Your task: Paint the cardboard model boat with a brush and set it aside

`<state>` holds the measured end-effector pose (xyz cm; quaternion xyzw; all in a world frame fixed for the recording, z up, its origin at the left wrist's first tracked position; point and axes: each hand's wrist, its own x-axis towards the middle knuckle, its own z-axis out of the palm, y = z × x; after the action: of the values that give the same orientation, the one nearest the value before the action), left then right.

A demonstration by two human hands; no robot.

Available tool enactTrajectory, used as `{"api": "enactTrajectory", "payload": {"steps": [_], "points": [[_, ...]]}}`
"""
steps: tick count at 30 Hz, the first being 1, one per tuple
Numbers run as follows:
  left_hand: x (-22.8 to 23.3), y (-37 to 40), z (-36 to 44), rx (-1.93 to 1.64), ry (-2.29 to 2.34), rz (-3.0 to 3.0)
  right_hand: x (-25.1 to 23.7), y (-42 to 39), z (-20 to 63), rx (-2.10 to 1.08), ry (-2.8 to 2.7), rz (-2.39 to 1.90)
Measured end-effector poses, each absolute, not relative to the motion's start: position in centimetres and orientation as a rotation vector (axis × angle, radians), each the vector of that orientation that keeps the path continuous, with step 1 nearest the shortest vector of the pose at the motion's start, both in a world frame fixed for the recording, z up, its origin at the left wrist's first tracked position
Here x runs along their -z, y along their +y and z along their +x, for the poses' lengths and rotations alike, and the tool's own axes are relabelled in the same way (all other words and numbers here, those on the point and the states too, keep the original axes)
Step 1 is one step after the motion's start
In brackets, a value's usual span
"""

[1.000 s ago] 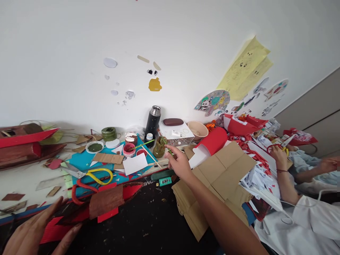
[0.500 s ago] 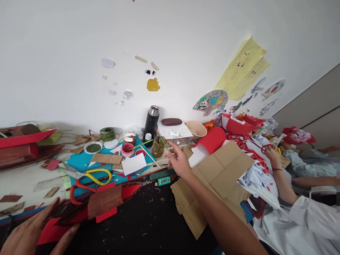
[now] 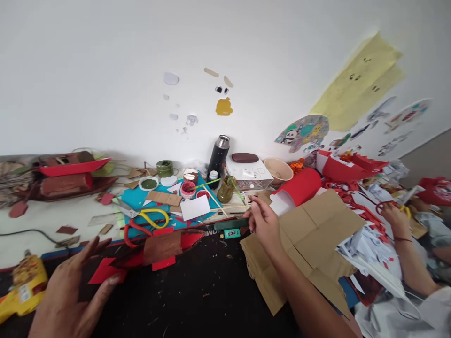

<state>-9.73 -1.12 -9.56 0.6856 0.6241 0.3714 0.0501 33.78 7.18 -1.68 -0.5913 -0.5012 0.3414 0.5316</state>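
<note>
Jar (image 3: 224, 192) near the right hand (image 3: 263, 221)

At your twelve o'clock there stands a black flask (image 3: 218, 159) with a metal neck, close to the wall (image 3: 116, 70). Just right of it you have a white box (image 3: 252, 172), with a dark glasses case (image 3: 244, 157) at its back edge. At one o'clock you see a beige bowl (image 3: 278, 171), and nearer to you a curled red sheet (image 3: 301, 187) and folded cardboard (image 3: 299, 230). White paper scraps (image 3: 366, 249) are heaped at two o'clock. Higher at one o'clock, yellow drawing sheets (image 3: 352, 94) hang on the wall. At your eleven o'clock lie scissors (image 3: 153, 217) with yellow and red handles.
</note>
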Motion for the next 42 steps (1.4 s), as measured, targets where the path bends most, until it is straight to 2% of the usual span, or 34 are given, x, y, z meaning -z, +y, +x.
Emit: {"api": "enactTrajectory", "payload": {"steps": [7,11,18,24,32,42], "points": [[6.8,-1.9,-9.0,-1.174,1.928,2.032,1.2,1.4,30.4,-0.927,-1.241,-1.39],[7.2,-1.6,-8.9,-1.17,1.842,2.14,3.1,-0.4,27.7,-1.062,-1.432,-1.334],[7.0,-1.2,-8.5,-1.025,1.802,2.251,6.3,-1.1,26.7,-1.082,-1.538,-1.385],[4.9,-1.5,-8.3,-0.865,1.683,2.487,7.3,-1.3,26.9,-1.026,-1.631,-1.377],[4.9,-0.7,-7.4,-0.478,1.732,2.625,7.0,-1.4,26.8,-0.98,-1.741,-1.38],[4.8,0.5,-7.0,-0.491,1.684,2.577,6.9,-1.3,26.6,-0.917,-1.781,-1.374]]}}
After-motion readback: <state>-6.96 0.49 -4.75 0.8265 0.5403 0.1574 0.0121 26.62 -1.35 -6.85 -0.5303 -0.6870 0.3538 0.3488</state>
